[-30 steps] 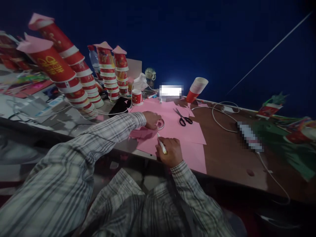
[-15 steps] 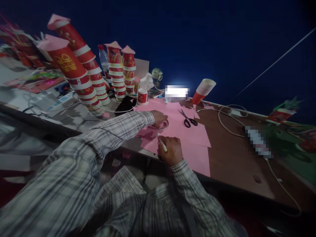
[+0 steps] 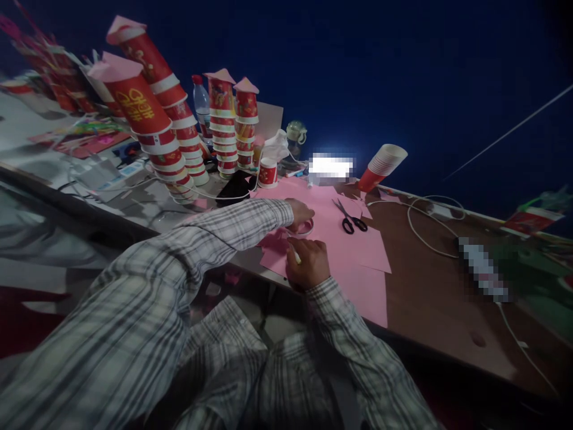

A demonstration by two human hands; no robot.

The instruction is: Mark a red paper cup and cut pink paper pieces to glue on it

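My left hand (image 3: 299, 214) presses down on a round ring, seemingly a tape roll (image 3: 305, 227), lying on pink paper sheets (image 3: 353, 248). Its fingers curl over the ring's near rim. My right hand (image 3: 308, 263) is closed around a white pen (image 3: 296, 255), its tip touching the paper just beside the ring. Both arms wear plaid sleeves. Black-handled scissors (image 3: 350, 218) lie on the pink paper a little to the right of the ring.
Tall stacks of red paper cups with pink cone tops (image 3: 154, 128) lean at the left. More stacks (image 3: 228, 128) stand behind. A tilted cup stack (image 3: 380, 166), a single red cup (image 3: 268, 173), a white cable (image 3: 425, 227) and a brown tabletop (image 3: 447, 298) lie at right.
The view has shifted, so everything sits further right in frame. My right hand with the pen has drawn closer to the ring under my left hand.
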